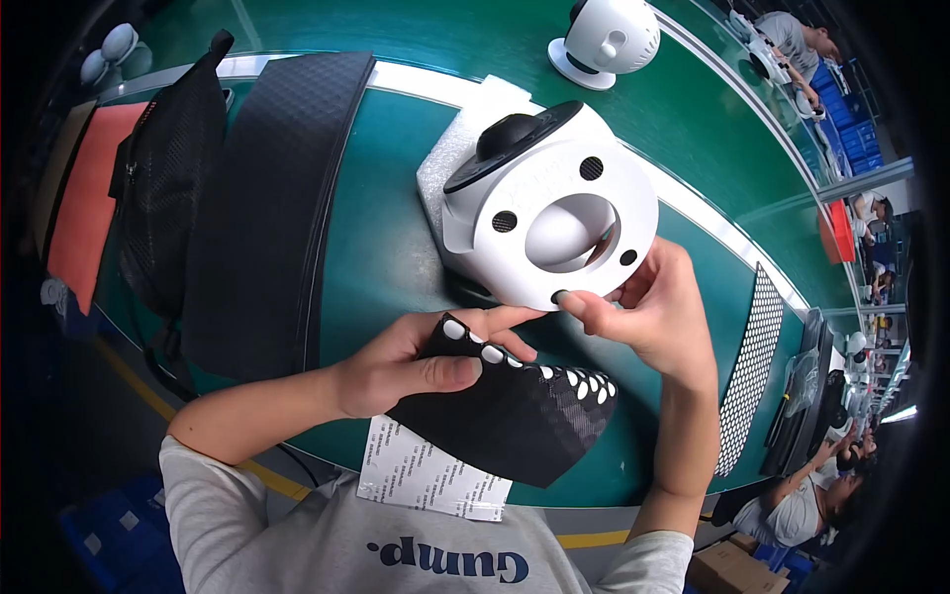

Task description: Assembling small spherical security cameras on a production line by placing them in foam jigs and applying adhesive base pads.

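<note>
Appliance (544,184): smooth white plastic, low sheen. Sheet (495,426): matt black, finely textured. Bag (170,188): black mesh cloth. Belt (416,28): glossy green.

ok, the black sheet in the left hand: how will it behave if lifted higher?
Probably bendy: the black sheet looks curved rather than flat. Likely light for its size, since it looks thin and the left hand pinches it near one corner. The end away from that grip may droop or swing, as no hand holds it there.

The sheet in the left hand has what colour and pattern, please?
The sheet is black with white ovals along its upper edge, clearest in the head view.
</note>
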Motion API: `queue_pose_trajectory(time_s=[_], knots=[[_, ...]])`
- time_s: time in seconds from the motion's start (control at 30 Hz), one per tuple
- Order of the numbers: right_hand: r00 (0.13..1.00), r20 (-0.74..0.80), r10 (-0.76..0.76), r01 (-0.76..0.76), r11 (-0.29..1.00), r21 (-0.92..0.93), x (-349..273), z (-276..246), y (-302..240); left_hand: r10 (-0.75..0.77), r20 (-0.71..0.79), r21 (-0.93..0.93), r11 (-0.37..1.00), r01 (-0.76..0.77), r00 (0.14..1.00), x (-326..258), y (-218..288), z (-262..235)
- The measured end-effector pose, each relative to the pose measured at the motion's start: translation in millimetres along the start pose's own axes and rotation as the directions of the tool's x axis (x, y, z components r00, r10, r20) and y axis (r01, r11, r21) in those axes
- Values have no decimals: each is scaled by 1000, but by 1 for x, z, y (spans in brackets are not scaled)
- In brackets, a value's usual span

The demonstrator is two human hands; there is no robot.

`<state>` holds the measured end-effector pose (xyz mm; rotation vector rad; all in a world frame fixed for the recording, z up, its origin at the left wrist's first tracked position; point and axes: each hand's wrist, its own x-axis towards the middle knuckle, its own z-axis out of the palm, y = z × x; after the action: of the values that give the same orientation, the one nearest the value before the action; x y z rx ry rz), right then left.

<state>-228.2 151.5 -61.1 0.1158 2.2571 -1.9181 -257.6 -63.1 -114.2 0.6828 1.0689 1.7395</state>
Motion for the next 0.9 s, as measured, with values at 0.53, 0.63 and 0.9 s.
queue_pose_trajectory(time_s=[0.53,0.63,0.9], knots=[[782,590,202,466,441,-767,56,-7,-115,91,199,-5,996,-92,976,-8,8,5],[875,482,-41,422,552,-719,37,-13,-121,92,213,82,990,-111,973,-16,9,5],[735,325,-595,281,-169,-945,172,-33,12,12,232,131,990,-43,973,-3,14,12]])
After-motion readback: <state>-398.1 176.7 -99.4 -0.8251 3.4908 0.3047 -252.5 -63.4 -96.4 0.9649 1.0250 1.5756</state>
